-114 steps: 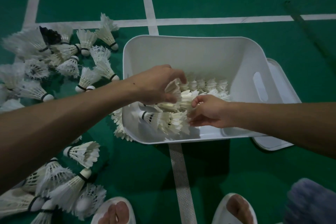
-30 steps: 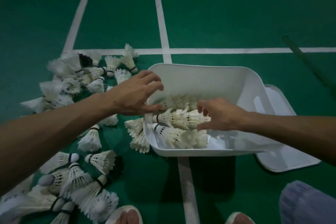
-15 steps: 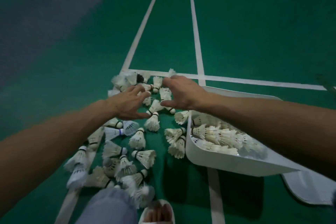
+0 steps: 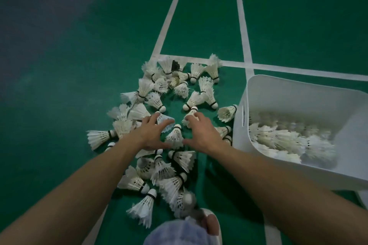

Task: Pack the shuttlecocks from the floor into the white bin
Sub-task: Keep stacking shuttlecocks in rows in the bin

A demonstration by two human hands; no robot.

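Several white feather shuttlecocks lie scattered on the green floor left of the white bin. The bin stands tilted at the right, with several shuttlecocks lying in its bottom. Both hands are down over the middle of the floor pile with fingers spread. My left hand touches a shuttlecock with its fingertips. My right hand has its fingertips on another shuttlecock. One upright shuttlecock stands between the two thumbs. Neither hand grips anything.
White court lines cross the green floor. A white lid shows under the bin's near right corner. My foot in a white slipper and a grey-blue clothed knee are at the bottom, close to the nearest shuttlecocks.
Both hands left the bin, swung left to the floor pile and have now dropped lower onto the shuttlecocks in its middle. The view turned left, so the bin sits at the right edge.
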